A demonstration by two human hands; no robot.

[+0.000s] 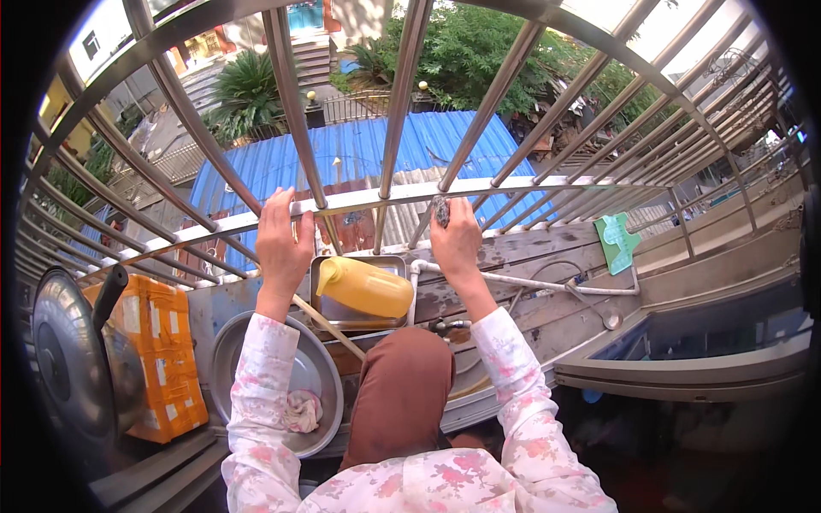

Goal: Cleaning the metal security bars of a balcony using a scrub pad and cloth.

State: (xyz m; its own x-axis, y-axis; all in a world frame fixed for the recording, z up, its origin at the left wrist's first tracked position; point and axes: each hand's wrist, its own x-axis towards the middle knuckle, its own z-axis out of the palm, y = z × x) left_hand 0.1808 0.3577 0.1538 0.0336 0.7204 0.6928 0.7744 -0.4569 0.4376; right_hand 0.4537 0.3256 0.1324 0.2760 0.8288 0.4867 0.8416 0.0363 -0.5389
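Observation:
A shiny horizontal metal rail (pixel 359 199) crosses in front of me, joined to upright bars. My left hand (pixel 285 248) grips it on the left, fingers hooked over the top and thumb alongside. My right hand (pixel 457 244) is closed around a dark grey steel wool scrubber (pixel 441 211), pressed to the rail near an upright bar. Part of the scrubber is hidden by the fingers. Below, between my arms, a yellow plastic jug (pixel 366 287) lies on its side in a rectangular metal tray (pixel 329 323).
A metal basin (pixel 224 359) with a crumpled cloth (pixel 302 411) is at lower left, beside an orange box (pixel 162 359) and a large wok lid (pixel 73 359). A white pipe (pixel 547 285), a tap (pixel 449 326) and a green plastic piece (pixel 617 242) lie right. An open window (pixel 684 368) juts in.

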